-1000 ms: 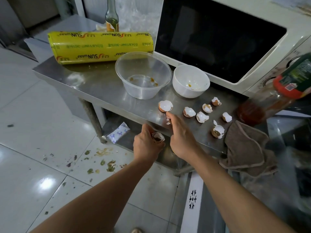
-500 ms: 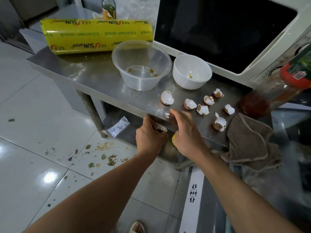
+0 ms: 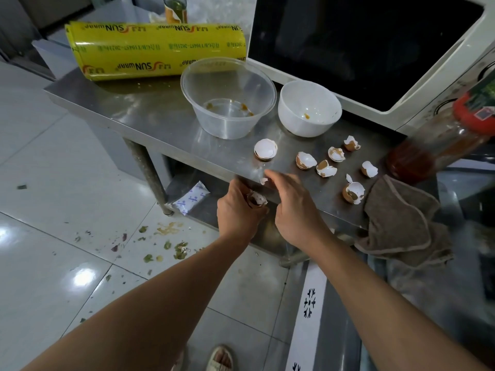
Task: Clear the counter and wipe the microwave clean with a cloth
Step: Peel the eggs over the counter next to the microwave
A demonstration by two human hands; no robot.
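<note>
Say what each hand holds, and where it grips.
Left hand cups an eggshell in curled fingers. Right hand touches a shell chip with its fingertips; whether it pinches it cannot be told.

The steel counter point(image 3: 160, 116) carries 2 bowls point(image 3: 229, 103), eggshells point(image 3: 305, 160), cloth point(image 3: 396, 210), microwave point(image 3: 375, 49).

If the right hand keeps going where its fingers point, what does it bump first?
Probably the tiny shell chip at the right hand's fingertips, then the big eggshell half beyond.

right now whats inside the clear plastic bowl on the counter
The clear plastic bowl holds only a few orange-brown smears of residue on its bottom. Nothing covers it, so its whole inside is visible.
</note>
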